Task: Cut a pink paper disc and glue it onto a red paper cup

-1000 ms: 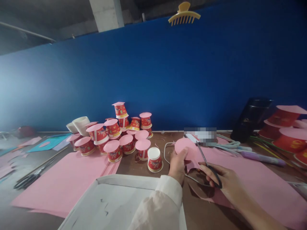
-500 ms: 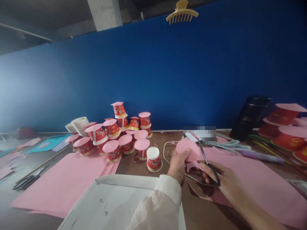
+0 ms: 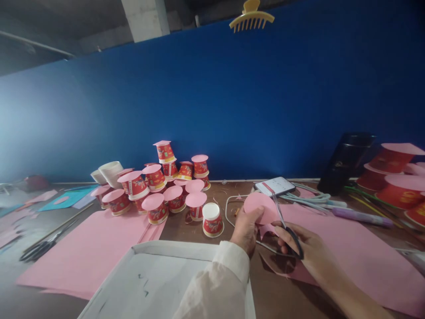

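My left hand [image 3: 246,229] pinches a round pink paper piece [image 3: 260,206] between thumb and fingers. In my right hand [image 3: 297,241] are black-handled scissors [image 3: 295,243], their blades pointing up along the right edge of the pink circle. A pink offcut [image 3: 265,230] hangs under the circle between the hands. To the left of my left hand, a red cup [image 3: 213,223] stands upside down with its white base bare. Beyond it are several upside-down red cups [image 3: 156,212] topped with pink paper circles, some stacked.
A white tray [image 3: 166,279] lies in front. Pink sheets [image 3: 89,252] spread on both sides. Other scissors [image 3: 43,248] lie far left. A phone [image 3: 275,186], cables [image 3: 308,197], a purple marker [image 3: 360,217] and a black bottle [image 3: 345,161] are behind and right. A blue partition [image 3: 212,97] stands behind.
The scissors have shifted slightly against the right edge of the circle, and their blades look closer together. My left hand holds the circle in nearly the same place.
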`<action>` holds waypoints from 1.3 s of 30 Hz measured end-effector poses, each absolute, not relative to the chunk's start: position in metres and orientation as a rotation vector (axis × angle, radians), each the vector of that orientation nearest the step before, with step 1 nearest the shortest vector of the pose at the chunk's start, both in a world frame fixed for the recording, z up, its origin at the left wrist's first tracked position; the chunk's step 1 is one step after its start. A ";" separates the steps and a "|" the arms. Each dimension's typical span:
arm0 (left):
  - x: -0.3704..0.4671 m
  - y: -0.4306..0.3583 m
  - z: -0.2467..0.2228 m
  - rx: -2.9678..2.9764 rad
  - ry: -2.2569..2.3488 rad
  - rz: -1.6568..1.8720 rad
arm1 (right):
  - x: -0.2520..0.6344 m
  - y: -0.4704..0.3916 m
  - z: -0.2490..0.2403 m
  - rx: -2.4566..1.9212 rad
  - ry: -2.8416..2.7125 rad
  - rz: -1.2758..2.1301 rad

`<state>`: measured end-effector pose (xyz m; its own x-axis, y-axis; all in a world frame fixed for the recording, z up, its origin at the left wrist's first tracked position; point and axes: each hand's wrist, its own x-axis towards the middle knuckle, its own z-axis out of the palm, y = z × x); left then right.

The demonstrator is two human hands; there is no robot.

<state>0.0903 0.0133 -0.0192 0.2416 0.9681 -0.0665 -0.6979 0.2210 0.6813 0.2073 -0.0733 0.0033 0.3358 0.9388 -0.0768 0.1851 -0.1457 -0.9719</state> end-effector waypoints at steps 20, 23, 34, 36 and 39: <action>0.089 0.014 -0.022 0.642 0.560 1.218 | 0.216 -0.070 -0.006 -1.556 -1.050 1.006; 0.090 0.016 -0.023 0.634 0.568 1.227 | 0.217 -0.069 -0.008 -1.543 -1.014 1.019; 0.091 0.017 -0.023 0.589 0.611 1.253 | 0.217 -0.069 -0.007 -1.561 -1.030 0.986; 0.092 0.018 -0.022 0.577 0.603 1.262 | 0.216 -0.068 -0.006 -1.578 -1.032 0.971; 0.092 0.017 -0.022 0.573 0.574 1.279 | 0.215 -0.068 -0.004 -1.603 -1.082 0.949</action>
